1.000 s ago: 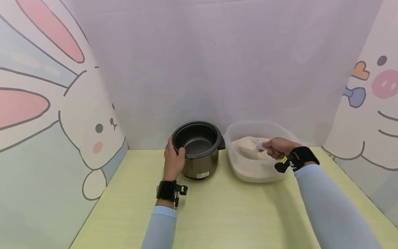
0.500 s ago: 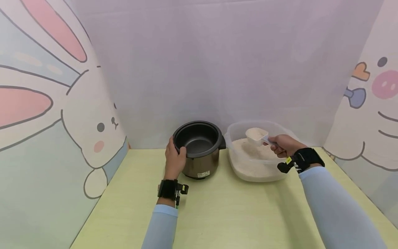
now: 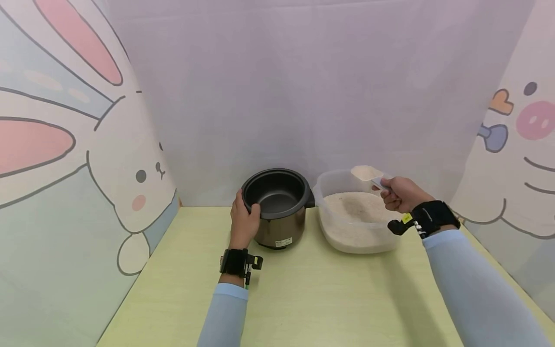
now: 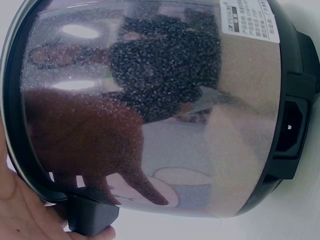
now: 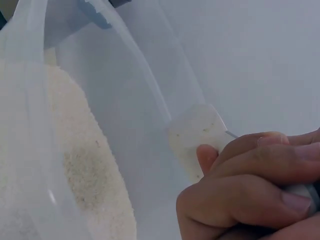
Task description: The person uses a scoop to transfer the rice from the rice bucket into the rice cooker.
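A rice cooker (image 3: 284,229) without a lid, brown with a dark inner pot, stands on the table. My left hand (image 3: 244,222) grips its left side, thumb near the rim; in the left wrist view the fingers (image 4: 25,210) curl about the black side handle (image 4: 92,215). To the right, my right hand (image 3: 404,194) holds the handle of a white scoop (image 3: 363,173) above a clear plastic tub (image 3: 328,179). Rice (image 3: 347,205) fills the tub's lower part, with a hollow in it. The right wrist view shows the scoop (image 5: 197,130) from outside, its contents hidden.
The tub stands close to the cooker's right handle (image 3: 310,198). A pale curtain (image 3: 277,96) hangs behind them, and printed panels with a rabbit (image 3: 130,193) and a pig (image 3: 533,144) flank the light green table (image 3: 312,299).
My right hand has lifted the scoop up out of the rice and slightly to the right, leaving a hollow in the rice. The left hand stays on the cooker.
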Action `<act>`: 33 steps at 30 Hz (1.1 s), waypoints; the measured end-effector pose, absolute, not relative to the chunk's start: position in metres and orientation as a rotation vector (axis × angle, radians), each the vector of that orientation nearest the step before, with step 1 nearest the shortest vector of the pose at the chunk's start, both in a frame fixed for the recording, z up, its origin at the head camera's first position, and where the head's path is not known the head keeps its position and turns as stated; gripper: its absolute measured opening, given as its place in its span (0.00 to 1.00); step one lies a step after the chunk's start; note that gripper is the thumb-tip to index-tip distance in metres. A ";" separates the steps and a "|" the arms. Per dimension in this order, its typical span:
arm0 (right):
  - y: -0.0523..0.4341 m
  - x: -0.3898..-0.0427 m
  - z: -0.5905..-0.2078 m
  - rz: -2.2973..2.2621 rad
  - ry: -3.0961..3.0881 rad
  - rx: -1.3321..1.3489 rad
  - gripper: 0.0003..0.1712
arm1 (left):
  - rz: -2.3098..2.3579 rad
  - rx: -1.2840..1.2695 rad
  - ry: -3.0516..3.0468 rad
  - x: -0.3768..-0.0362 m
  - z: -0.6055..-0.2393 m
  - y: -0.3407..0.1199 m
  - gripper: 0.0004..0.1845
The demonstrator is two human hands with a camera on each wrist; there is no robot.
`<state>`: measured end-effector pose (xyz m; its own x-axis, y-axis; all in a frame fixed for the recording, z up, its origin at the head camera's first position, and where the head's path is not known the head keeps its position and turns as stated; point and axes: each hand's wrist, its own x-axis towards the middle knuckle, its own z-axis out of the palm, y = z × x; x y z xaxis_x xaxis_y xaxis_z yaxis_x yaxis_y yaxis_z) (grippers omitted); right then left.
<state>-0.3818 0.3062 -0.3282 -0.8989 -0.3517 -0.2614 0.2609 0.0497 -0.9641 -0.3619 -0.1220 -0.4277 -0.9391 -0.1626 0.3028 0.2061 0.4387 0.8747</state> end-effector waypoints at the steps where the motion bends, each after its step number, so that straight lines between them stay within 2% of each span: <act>1: 0.304 -0.380 -0.324 -1.903 1.921 -0.095 0.23 | -1.500 -0.034 -2.357 -0.362 -0.427 -0.122 0.39; 17: 0.248 -0.365 -0.285 -1.981 1.922 -0.161 0.23 | -1.499 -0.040 -2.365 -0.359 -0.425 -0.122 0.39; 33: 0.176 -0.355 -0.283 -1.898 2.098 -0.242 0.22 | -1.493 -0.049 -2.350 -0.361 -0.427 -0.121 0.39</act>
<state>-0.3549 0.1762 -0.2829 -0.9405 -0.3220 -0.1086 0.0758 0.1126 -0.9907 -0.3612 -0.1212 -0.4266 -0.9365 -0.1584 0.3128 0.2159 0.4425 0.8704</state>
